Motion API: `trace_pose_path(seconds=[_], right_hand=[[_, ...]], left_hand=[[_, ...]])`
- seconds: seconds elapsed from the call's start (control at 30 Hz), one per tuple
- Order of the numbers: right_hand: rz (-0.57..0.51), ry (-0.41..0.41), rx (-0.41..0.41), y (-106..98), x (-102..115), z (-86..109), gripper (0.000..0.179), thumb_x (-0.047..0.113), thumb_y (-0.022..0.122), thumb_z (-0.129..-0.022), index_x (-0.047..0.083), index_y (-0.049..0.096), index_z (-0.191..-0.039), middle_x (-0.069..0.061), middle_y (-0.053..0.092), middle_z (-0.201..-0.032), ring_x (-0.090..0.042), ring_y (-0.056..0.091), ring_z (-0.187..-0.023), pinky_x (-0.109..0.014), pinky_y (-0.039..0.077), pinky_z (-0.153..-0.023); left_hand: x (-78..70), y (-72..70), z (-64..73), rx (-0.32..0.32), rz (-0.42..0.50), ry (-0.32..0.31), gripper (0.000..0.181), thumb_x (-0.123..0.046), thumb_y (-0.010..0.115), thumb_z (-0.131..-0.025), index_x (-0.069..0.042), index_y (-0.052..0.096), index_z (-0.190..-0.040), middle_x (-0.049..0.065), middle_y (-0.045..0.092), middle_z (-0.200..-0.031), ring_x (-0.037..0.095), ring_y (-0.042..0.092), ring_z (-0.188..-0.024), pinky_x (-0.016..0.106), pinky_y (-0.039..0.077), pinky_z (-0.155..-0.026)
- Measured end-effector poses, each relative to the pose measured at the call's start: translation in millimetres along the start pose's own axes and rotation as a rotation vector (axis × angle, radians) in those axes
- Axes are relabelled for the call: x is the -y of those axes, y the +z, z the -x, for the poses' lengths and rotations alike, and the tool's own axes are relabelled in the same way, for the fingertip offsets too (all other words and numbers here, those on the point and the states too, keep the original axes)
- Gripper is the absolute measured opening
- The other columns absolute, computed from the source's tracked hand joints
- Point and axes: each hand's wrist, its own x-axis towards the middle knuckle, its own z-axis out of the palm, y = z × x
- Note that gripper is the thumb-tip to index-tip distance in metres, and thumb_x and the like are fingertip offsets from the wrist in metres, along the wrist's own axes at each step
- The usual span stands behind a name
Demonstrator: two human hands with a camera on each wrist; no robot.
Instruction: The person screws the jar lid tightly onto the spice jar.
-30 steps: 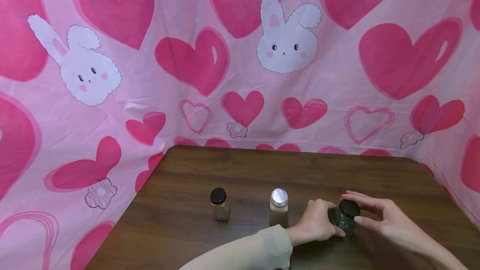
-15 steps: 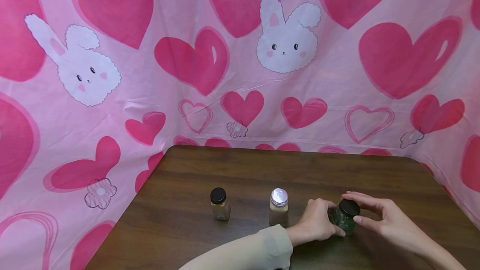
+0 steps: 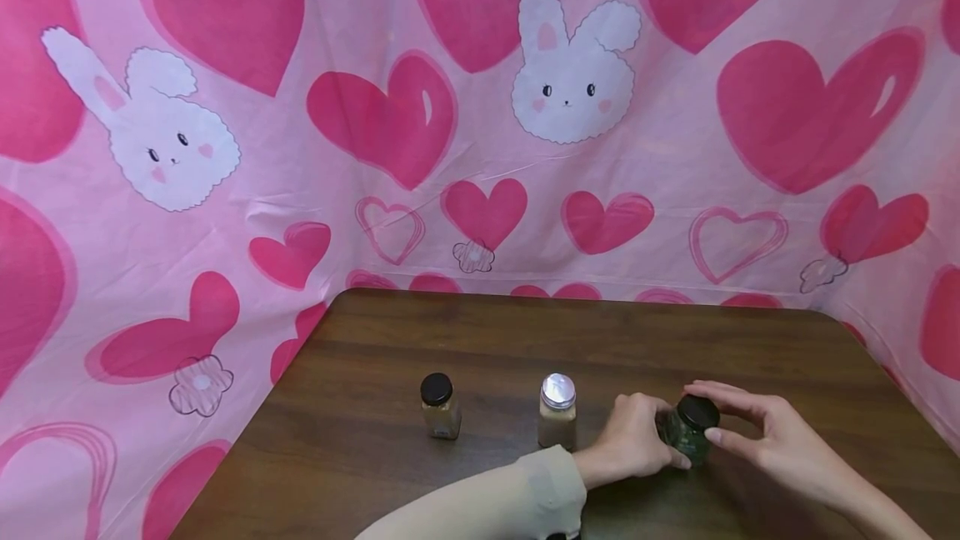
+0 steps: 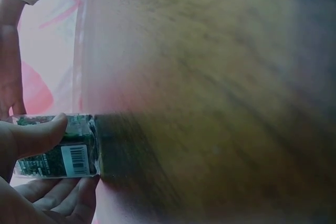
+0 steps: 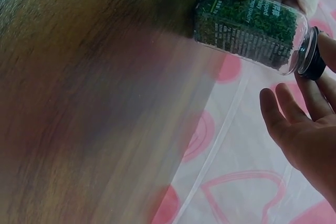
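Note:
A clear jar of dried green herbs (image 3: 686, 443) stands upright on the wooden table, at the right in the head view. My left hand (image 3: 632, 438) grips its body from the left, the thumb lying across the front. The thumb and fingers of my right hand (image 3: 767, 435) pinch the black lid (image 5: 313, 59), which sits on the jar's neck. Through the clear wall, the right wrist view shows the herbs (image 5: 252, 24) and white print. A barcode label (image 4: 78, 160) faces the left wrist camera.
Left of my hands stand a silver-topped jar (image 3: 558, 419), partly behind my left sleeve (image 3: 525, 494), and a smaller black-lidded jar (image 3: 440, 408) holding brownish contents. A pink heart-and-rabbit cloth (image 3: 480, 123) hangs behind the table (image 3: 480, 332).
Both hands keep their places on the jar and lid. The head view has tilted very slightly, so the scene sits a few pixels higher.

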Motion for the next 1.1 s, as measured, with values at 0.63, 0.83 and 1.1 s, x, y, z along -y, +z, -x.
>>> trace_pose_path(seconds=[0.63, 0.83, 1.1], right_hand=[[0.049, -0.031, -0.049, 3.1, -1.7, 2.5, 0.053, -0.002, 0.082, -0.087, 0.016, 0.072, -0.135, 0.007, 0.066, -0.138, 0.007, 0.055, -0.122, -0.007, 0.038, -0.092], [0.055, -0.031, -0.048, 2.9, -0.7, 2.3, 0.053, -0.002, 0.083, -0.087, 0.017, 0.072, -0.135, 0.010, 0.064, -0.140, 0.009, 0.052, -0.125, -0.007, 0.037, -0.093], [0.060, -0.028, -0.033, 1.1, -0.7, 2.1, 0.054, 0.001, 0.083, -0.087, 0.017, 0.071, -0.137, 0.015, 0.061, -0.141, 0.008, 0.052, -0.126, -0.009, 0.039, -0.092]], left_hand=[[-0.9, 0.4, -0.8, 0.011, -0.006, -0.021, 0.047, -0.024, 0.104, -0.065, -0.019, 0.082, -0.106, -0.018, 0.069, -0.082, -0.004, 0.057, -0.077, 0.014, 0.047, -0.069], [0.0, -0.5, -0.4, 0.020, -0.011, -0.022, 0.047, -0.024, 0.104, -0.066, -0.019, 0.081, -0.107, -0.017, 0.069, -0.084, -0.003, 0.057, -0.079, 0.016, 0.048, -0.071], [1.1, 0.1, 0.2, 0.023, 0.000, -0.007, 0.047, -0.023, 0.103, -0.067, -0.018, 0.081, -0.108, -0.017, 0.070, -0.086, -0.004, 0.059, -0.078, 0.014, 0.048, -0.069]])
